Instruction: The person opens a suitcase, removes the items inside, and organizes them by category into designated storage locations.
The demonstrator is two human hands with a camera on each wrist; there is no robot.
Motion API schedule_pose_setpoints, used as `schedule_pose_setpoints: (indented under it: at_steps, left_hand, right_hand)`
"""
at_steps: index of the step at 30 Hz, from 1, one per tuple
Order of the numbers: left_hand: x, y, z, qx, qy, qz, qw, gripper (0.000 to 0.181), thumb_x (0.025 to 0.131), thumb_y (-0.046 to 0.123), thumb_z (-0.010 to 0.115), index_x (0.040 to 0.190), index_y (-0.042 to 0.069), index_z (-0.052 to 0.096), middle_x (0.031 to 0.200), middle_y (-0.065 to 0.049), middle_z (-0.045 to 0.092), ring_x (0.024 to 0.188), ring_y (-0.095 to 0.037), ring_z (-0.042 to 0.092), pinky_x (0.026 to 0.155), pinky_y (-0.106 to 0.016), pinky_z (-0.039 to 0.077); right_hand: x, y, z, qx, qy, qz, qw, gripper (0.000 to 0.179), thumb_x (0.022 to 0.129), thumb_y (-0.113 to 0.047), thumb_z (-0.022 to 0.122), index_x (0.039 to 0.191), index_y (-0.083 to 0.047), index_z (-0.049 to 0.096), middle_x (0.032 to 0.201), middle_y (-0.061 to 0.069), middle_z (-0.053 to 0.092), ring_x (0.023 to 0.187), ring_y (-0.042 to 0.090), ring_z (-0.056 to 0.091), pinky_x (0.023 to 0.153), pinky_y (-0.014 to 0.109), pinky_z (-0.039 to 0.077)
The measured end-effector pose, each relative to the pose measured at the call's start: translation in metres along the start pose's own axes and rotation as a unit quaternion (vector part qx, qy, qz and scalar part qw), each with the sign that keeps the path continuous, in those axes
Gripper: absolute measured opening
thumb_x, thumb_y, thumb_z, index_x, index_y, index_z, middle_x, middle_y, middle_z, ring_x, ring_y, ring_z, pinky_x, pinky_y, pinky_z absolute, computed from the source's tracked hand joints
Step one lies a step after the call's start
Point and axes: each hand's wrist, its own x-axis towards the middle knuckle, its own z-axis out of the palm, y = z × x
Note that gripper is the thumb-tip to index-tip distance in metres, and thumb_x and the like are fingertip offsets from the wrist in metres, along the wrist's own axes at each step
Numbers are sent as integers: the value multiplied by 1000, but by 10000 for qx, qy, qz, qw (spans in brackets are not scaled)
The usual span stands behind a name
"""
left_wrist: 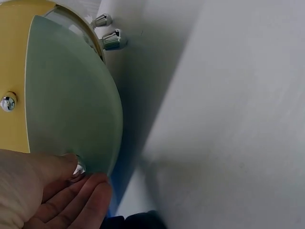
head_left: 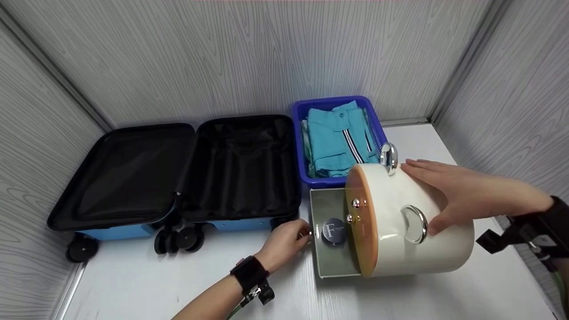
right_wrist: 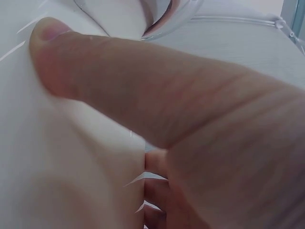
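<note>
A cream-white round-ended cosmetic storage box point(head_left: 435, 258) with an amber front point(head_left: 366, 249) and silver handles point(head_left: 416, 224) stands at the right. Its greenish drawer point(head_left: 331, 265) is pulled out to the left, and a round dark container marked with an F point(head_left: 333, 232) lies inside. My left hand point(head_left: 284, 244) pinches the silver knob point(left_wrist: 80, 167) on the drawer's front between thumb and fingers. Spread over the box's body, my right hand point(head_left: 462, 191) rests with its thumb point(right_wrist: 52, 67) against the glossy side beside a handle.
A suitcase lies spread in two halves at the left, its black lid half point(head_left: 133, 173) beside its black-lined shell point(head_left: 244, 173). Behind the drawer is a blue basket point(head_left: 311, 183) with folded turquoise clothes point(head_left: 329, 151). Patterned panels point(head_left: 249, 53) enclose the white surface.
</note>
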Motion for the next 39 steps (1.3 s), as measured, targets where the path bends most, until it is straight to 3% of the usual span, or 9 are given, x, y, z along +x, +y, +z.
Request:
schedule_pose_setpoints:
  at_steps: [9,21,30,39]
  left_hand:
    - [14,9,10,-118,-147,3,9998,8,97,17,71,103,13,70,93,6,71,78,-4,64,77,-25,54]
    - [30,24,24,-68,-262,296,9992,8,96,19,73,100,13,70,87,8,68,74,-3,60,70,-22,51]
    - [37,31,34,46,-167,585,9981,9,95,21,74,97,13,70,83,8,65,74,-4,58,68,-22,49]
    - [44,38,41,-81,-314,502,9982,8,96,20,73,99,13,70,86,8,68,75,-2,58,70,-20,49]
  right_hand:
    - [0,1,0,38,-25,3,10000,130,62,-50,93,165,-16,21,169,8,20,154,36,17,116,64,22]
    - [1,1,1,-10,-17,11,10000,131,61,-51,93,165,-16,21,169,10,21,153,37,19,116,64,24]
    - [2,0,1,-35,2,-69,10000,129,63,-50,93,165,-16,22,168,9,21,153,35,19,116,61,25]
    - [2,1,1,-47,19,-97,9999,129,62,-52,93,165,-15,23,168,10,22,153,34,19,116,60,25]
